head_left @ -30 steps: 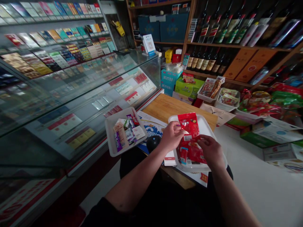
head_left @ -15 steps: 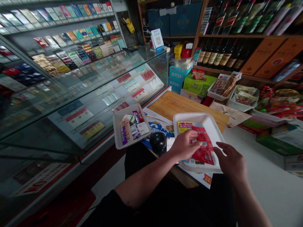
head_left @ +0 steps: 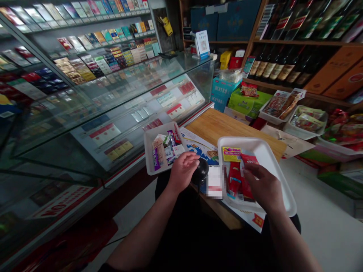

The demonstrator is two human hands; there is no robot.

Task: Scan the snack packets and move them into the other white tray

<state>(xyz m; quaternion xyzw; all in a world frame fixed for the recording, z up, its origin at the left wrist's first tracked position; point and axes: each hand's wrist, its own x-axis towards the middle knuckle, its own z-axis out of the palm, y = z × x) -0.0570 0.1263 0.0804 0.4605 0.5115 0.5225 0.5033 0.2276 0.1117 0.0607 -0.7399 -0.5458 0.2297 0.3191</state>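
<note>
Two items engaged: right hand (head_left: 263,185) pinches red packet (head_left: 250,159) over white tray (head_left: 265,153); left hand (head_left: 183,172), curled, sits just beside black dome (head_left: 200,171).

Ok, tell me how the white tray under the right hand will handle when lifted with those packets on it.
The white tray looks like thin foam, so it is probably light and may flex if held by one edge. The red packets look slick and lie loose, so they would likely slide if it tilts; the low rim may not stop them.
</note>
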